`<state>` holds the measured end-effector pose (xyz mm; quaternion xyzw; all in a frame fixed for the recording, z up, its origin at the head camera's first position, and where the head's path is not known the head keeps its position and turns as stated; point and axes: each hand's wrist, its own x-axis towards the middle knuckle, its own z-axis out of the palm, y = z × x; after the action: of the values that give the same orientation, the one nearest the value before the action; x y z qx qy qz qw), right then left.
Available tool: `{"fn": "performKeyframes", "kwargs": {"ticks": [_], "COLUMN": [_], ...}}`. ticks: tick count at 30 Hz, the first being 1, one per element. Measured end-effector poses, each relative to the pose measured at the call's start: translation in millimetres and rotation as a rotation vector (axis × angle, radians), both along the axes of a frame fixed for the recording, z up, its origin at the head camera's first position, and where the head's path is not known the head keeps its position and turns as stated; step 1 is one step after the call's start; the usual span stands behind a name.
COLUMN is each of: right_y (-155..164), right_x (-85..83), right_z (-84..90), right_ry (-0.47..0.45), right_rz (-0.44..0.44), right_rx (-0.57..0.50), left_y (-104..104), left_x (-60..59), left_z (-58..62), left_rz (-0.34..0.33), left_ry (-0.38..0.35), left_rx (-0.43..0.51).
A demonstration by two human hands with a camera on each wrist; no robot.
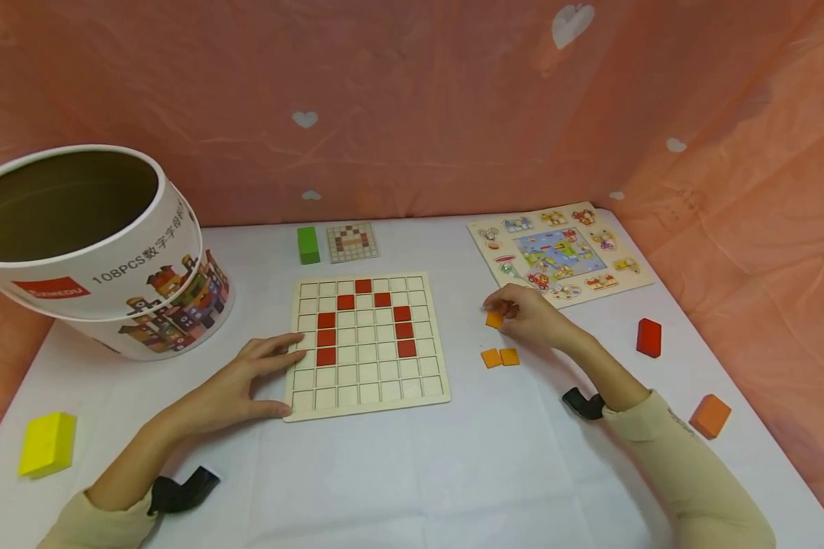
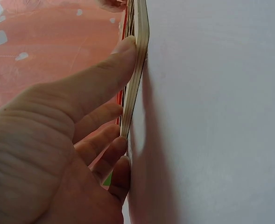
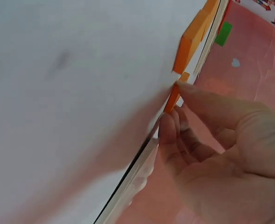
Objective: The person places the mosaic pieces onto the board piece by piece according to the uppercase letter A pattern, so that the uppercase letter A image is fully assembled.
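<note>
A: Right of the grid board (image 1: 367, 381), item one: pinching a single orange tile (image 1: 494, 319) between thumb and fingertips of the right hand (image 1: 535, 316), holding it on edge low over the table. Touching the surface or just off it, impossible to tell.

B: Logging that. Also counting two more orange tiles (image 1: 500, 357) lying flat right of the board, just nearer than the pinched one?

A: Confirming. At the board's left edge, item two: bracing with the left hand (image 1: 247, 381), fingers straight and pressing against the rim, thumb at the near corner, gripping nothing.

B: On the board itself, recording red tiles (image 1: 326, 338) set into the upper cells as an arch, with open cells beneath.

A: Beyond the board, listing a small pattern card (image 1: 352, 242) and a green block (image 1: 308, 245) side by side.

B: Judging the step as pick-up, not yet placing.

A: Agreeing. Probably calling next for carrying the tile leftward over the board, checking a cell against the card, then lowering it flat and square into that cell while pinning the board from the left.
</note>
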<state>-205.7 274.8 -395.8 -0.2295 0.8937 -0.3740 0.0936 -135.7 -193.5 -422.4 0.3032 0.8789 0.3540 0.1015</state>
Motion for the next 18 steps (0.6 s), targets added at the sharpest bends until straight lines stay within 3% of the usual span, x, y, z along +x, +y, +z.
{"fn": "performKeyframes", "kwargs": {"ticks": [8, 18], "right_y": [-8.6, -11.5], "right_x": [-1.9, -3.8], "right_z": [0.3, 1.9], "right_ry": [-0.007, -0.092], "right_rz": [0.088, 0.128], "right_rx": [0.077, 0.062], "left_y": [0.2, -0.5], "left_x": [0.8, 0.5], "left_z": [-1.3, -2.5], "left_rz": [0.003, 0.01], "left_ry": [0.007, -0.003], "left_rx": [0.001, 0.004]}}
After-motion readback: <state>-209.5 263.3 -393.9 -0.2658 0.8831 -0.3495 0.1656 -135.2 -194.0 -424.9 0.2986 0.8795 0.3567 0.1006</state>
